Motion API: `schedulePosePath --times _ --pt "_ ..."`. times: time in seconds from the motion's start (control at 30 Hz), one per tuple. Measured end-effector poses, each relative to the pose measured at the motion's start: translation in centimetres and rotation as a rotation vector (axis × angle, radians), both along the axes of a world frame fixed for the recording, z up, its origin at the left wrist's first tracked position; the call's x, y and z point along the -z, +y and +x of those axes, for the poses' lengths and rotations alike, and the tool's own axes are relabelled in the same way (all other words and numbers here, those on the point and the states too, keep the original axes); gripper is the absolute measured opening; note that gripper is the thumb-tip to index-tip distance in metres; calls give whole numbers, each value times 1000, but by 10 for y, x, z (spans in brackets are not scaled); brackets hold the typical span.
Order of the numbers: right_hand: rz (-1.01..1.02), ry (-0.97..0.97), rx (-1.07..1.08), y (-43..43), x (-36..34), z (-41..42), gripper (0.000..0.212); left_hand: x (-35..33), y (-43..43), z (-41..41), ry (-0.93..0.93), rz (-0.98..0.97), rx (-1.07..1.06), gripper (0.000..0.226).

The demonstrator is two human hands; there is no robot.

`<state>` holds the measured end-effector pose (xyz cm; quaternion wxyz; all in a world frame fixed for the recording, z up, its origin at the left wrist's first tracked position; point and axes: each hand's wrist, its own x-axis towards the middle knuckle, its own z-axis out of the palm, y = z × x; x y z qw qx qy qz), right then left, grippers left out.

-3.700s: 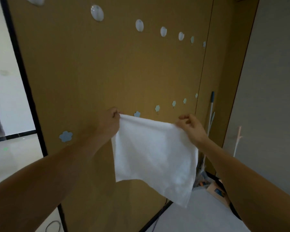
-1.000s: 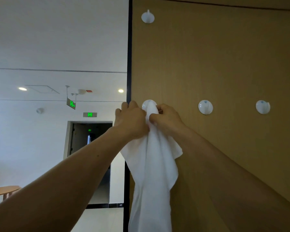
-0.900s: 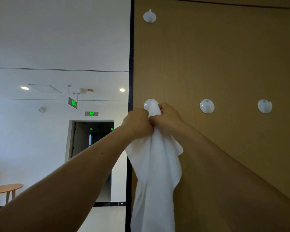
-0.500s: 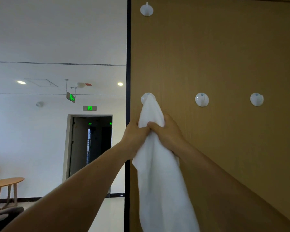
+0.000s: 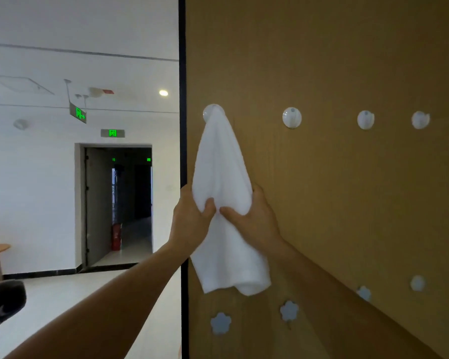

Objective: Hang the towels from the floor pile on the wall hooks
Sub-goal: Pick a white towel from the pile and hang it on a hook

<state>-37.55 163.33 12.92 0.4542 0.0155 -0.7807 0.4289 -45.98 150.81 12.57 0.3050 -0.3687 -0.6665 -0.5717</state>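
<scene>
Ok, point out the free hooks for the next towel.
Free: the bare round hooks right of the towel, and the flower hooks below its hem. Crowded: the leftmost hook, under the towel that left hand and right hand grip.

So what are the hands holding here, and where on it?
The left hand and right hand both grip the white towel around its middle, below the hook.

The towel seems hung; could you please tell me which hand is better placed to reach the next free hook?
Probably the right hand: its grip is on the right side of the towel, toward the free hook. The left hand sits at the edge of the panel, with the towel between.
</scene>
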Motion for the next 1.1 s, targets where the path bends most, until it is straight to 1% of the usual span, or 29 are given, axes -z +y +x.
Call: schedulePosePath --times 0.13,0.23,0.27,0.33,0.4,0.43,0.47,0.5,0.57,0.63,0.7,0.8,0.87,0.97,1.1 --pt "-14 -62 143 -6 41 19 88 40 -7 2 -56 -33 90 57" --pt "-40 -118 215 -19 77 38 84 86 -15 7 -91 -142 147 56" --pt "-46 -138 225 -25 90 47 79 102 -18 8 -132 -204 167 57" --pt "-73 -211 277 -37 115 64 74 134 -25 11 -226 -396 239 57" --pt "-86 -323 374 -48 145 83 86 166 -33 18 -263 -568 330 55" --pt "-92 -389 439 -53 162 95 92 183 -35 25 -267 -647 320 60" --pt "-90 -457 503 -58 180 110 94 200 -36 32 -265 -739 280 70" --pt "-76 -535 566 -61 198 125 93 217 -38 43 -249 -850 235 79" --pt "-48 -700 663 -69 233 163 88 248 -36 68 -151 -1044 204 83" --pt "-54 -806 740 -73 264 204 85 270 -26 98 -53 -1107 217 79" --pt "-96 -907 805 -76 289 250 83 285 -13 131 7 -1152 305 77" --pt "-177 -1006 910 -81 327 324 78 309 3 192 136 -1279 456 80" --pt "-235 -1062 987 -84 350 375 74 325 14 240 197 -1355 574 79" --pt "-335 -1134 1072 -95 384 455 69 356 29 325 304 -1454 748 72" --pt "-493 -1187 1166 -114 430 568 62 402 39 443 403 -1605 905 82"
